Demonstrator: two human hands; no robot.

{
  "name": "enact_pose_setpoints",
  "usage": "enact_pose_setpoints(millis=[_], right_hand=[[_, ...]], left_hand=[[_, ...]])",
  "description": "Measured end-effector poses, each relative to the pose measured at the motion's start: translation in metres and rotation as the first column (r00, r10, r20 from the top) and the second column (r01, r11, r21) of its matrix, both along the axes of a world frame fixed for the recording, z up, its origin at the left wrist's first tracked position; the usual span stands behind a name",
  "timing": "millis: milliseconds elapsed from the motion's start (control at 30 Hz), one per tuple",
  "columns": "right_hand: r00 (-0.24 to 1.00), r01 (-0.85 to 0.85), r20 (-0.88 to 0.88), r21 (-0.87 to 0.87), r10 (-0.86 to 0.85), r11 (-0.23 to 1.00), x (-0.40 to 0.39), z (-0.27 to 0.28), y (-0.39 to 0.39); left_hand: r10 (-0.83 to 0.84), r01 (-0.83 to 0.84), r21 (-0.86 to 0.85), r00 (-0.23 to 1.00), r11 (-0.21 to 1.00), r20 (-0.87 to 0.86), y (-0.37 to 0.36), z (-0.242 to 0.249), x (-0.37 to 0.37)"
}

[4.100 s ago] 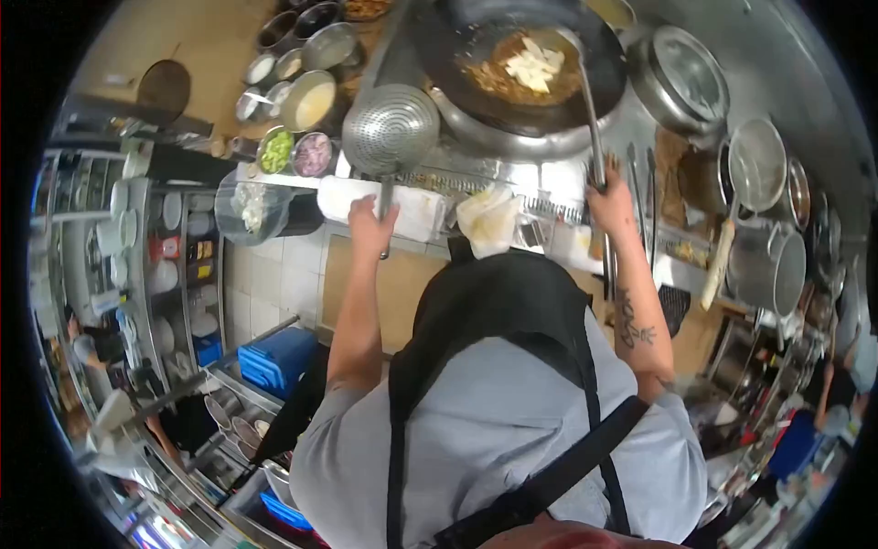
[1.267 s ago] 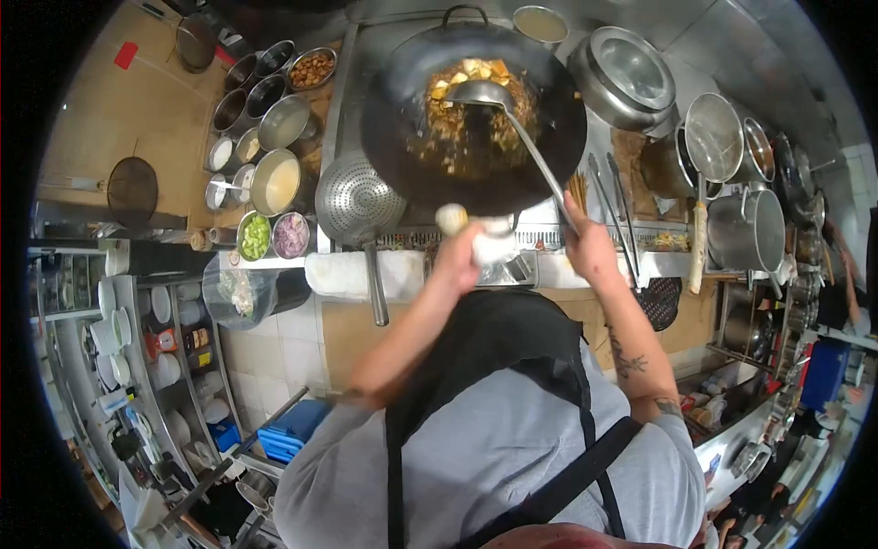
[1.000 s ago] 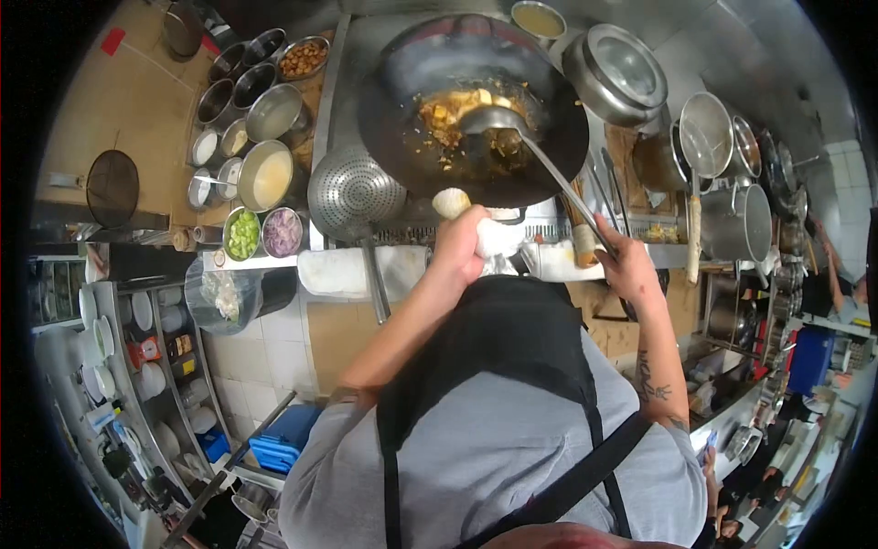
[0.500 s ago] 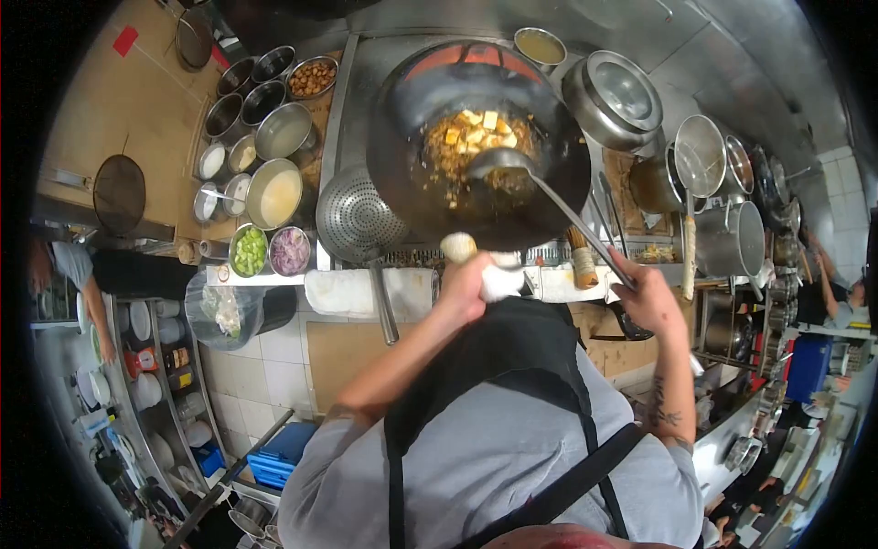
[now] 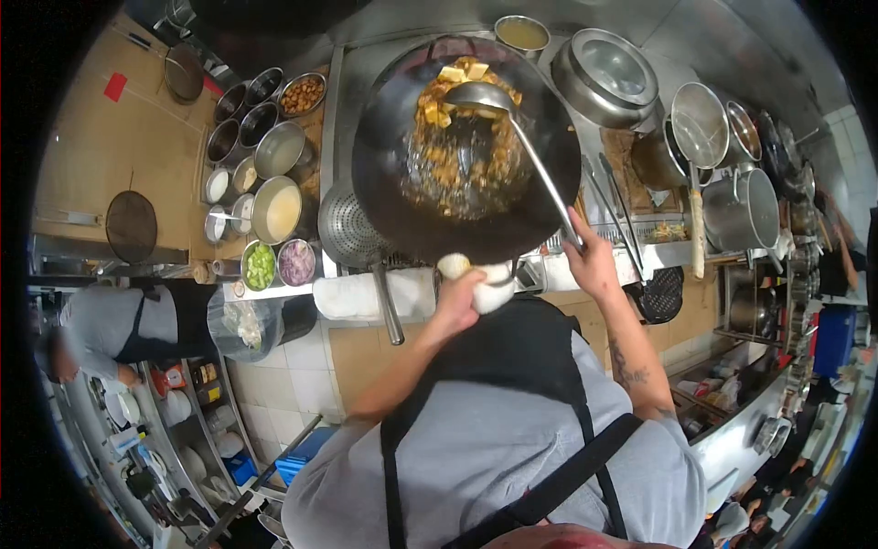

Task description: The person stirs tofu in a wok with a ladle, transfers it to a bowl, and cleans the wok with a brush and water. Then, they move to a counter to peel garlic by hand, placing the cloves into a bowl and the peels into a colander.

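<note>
1. The wok point(image 5: 457, 165) is the biggest risk. It is lifted and tilted over the burner, and the food point(image 5: 453, 137) of tofu cubes and brown sauce is thrown up its far wall. A tilt too steep could send hot sauce over the rim onto the steel range point(image 5: 366, 55) or towards the pot of broth point(image 5: 523, 33) just beyond.

2. The left hand point(image 5: 462, 293) is clenched on the wok's handle through a white cloth point(image 5: 494, 285). That cloth is the only shield I can see. If it bunches or slips, the wok could twist or drop, I judge.

3. The perforated strainer point(image 5: 352, 229) lies just beside the wok's left edge, its handle jutting past the counter front. A wide swing could knock it off.

4. The ladle point(image 5: 476, 94) sits among the food at the far rim, its long handle gripped tight at the end by the right hand point(image 5: 590, 261). A hard push could flick pieces out.

5. The seasoning bowls point(image 5: 274, 206) stand open to the left, near enough to catch splashes.

6. Another person point(image 5: 119, 320) bends at the shelves, well apart.
</note>
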State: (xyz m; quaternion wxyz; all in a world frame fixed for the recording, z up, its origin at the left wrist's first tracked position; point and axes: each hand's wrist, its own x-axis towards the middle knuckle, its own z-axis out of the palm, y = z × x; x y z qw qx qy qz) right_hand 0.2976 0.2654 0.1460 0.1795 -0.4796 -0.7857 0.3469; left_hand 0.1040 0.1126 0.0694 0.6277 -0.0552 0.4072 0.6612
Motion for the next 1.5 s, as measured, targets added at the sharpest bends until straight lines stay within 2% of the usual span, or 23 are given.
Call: enact_pose_setpoints(millis=[67, 100, 133, 200, 267, 300, 400, 467, 533, 633, 800, 900, 967, 1000, 1067, 1167, 1200, 1267, 1333, 1367, 1400, 1467, 1500], right_hand=[[0.97, 0.015, -0.24, -0.025, -0.021, 1.0, 0.036, -0.018, -0.015], [0.956, 0.047, -0.273, -0.222, -0.109, 0.974, 0.051, -0.015, -0.022], [0.93, 0.061, -0.343, -0.218, -0.135, 0.974, 0.06, -0.007, -0.029], [0.868, 0.222, -0.329, -0.416, -0.373, 0.882, 0.074, 0.016, -0.035], [0.81, 0.336, -0.38, -0.322, -0.446, 0.885, 0.09, 0.022, -0.014], [0.807, 0.397, -0.388, -0.2, -0.445, 0.896, 0.097, 0.024, 0.002], [0.718, 0.397, -0.504, -0.269, -0.479, 0.878, 0.133, 0.055, 0.057], [0.656, 0.417, -0.521, -0.354, -0.546, 0.837, 0.158, 0.089, 0.092], [0.642, 0.615, -0.42, -0.219, -0.642, 0.758, 0.191, 0.106, 0.134], [0.648, 0.75, -0.185, -0.008, -0.738, 0.661, 0.243, 0.1, 0.205], [0.594, 0.801, -0.035, 0.123, -0.804, 0.587, 0.306, 0.094, 0.308], [0.586, 0.808, 0.043, 0.036, -0.809, 0.588, 0.33, 0.088, 0.377], [0.641, 0.759, 0.059, 0.1, -0.765, 0.644, 0.375, 0.04, 0.455], [0.669, 0.696, 0.229, 0.141, -0.707, 0.704, 0.39, 0.028, 0.481], [0.695, 0.375, 0.619, 0.122, -0.365, 0.919, 0.384, 0.059, 0.489], [0.574, 0.322, 0.65, 0.38, -0.498, 0.867, 0.404, 0.046, 0.512], [0.619, 0.491, 0.461, 0.404, -0.635, 0.772, 0.379, 0.059, 0.476], [0.674, 0.566, 0.206, 0.472, -0.709, 0.676, 0.332, 0.085, 0.408], [0.787, 0.598, -0.044, 0.301, -0.615, 0.743, 0.319, 0.094, 0.369], [0.798, 0.581, -0.262, 0.092, -0.543, 0.809, 0.309, 0.099, 0.349], [0.737, 0.499, -0.468, -0.111, -0.488, 0.86, 0.295, 0.102, 0.321], [0.606, 0.377, -0.571, -0.407, -0.554, 0.832, 0.215, 0.15, 0.23], [0.622, 0.324, -0.57, -0.437, -0.537, 0.839, 0.193, 0.148, 0.206]], left_hand=[[-0.017, 0.012, -0.082, 0.998, 0.997, -0.053, 0.001, 0.015, 0.001], [0.011, -0.009, -0.044, 0.998, 0.999, 0.054, 0.011, 0.033, -0.006], [-0.033, 0.038, -0.046, 0.995, 0.998, 0.098, 0.026, 0.053, -0.017], [0.019, -0.011, -0.088, 0.996, 0.996, 0.085, 0.057, 0.055, -0.035], [0.017, -0.01, -0.077, 0.996, 0.997, 0.091, 0.087, 0.036, -0.054], [-0.023, 0.028, -0.088, 0.998, 0.996, 0.053, 0.097, 0.031, -0.064], [-0.157, 0.157, -0.003, 0.987, 0.988, 0.041, 0.124, -0.014, -0.103], [-0.177, 0.176, 0.032, 0.984, 0.984, 0.015, 0.127, -0.015, -0.104], [-0.218, 0.218, 0.04, 0.976, 0.975, -0.017, 0.127, 0.001, -0.099], [-0.218, 0.216, 0.087, 0.976, 0.972, 0.013, 0.113, 0.017, -0.103], [-0.117, 0.115, -0.042, 0.992, 0.992, -0.048, 0.109, 0.005, -0.097], [-0.105, 0.097, -0.096, 0.992, 0.991, -0.075, 0.113, 0.023, -0.089], [-0.089, 0.08, -0.119, 0.994, 0.99, -0.069, 0.111, 0.023, -0.088], [-0.083, 0.075, -0.123, 0.995, 0.99, -0.055, 0.112, 0.024, -0.087], [-0.069, 0.065, -0.071, 0.997, 0.995, -0.047, 0.108, 0.026, -0.084], [-0.05, 0.048, -0.062, 0.998, 0.997, -0.027, 0.105, 0.02, -0.086], [-0.039, 0.036, -0.079, 0.999, 0.996, -0.032, 0.106, 0.024, -0.084], [-0.047, 0.046, -0.042, 0.999, 0.998, -0.008, 0.105, 0.018, -0.087], [-0.058, 0.056, -0.06, 0.998, 0.997, -0.024, 0.111, 0.027, -0.085], [-0.066, 0.065, -0.054, 0.998, 0.996, -0.012, 0.117, 0.023, -0.088], [-0.081, 0.081, -0.055, 0.997, 0.995, 0.002, 0.119, 0.013, -0.092], [-0.111, 0.112, -0.06, 0.994, 0.992, 0.022, 0.117, 0.008, -0.094], [-0.127, 0.128, -0.059, 0.992, 0.99, 0.027, 0.118, 0.011, -0.095]])
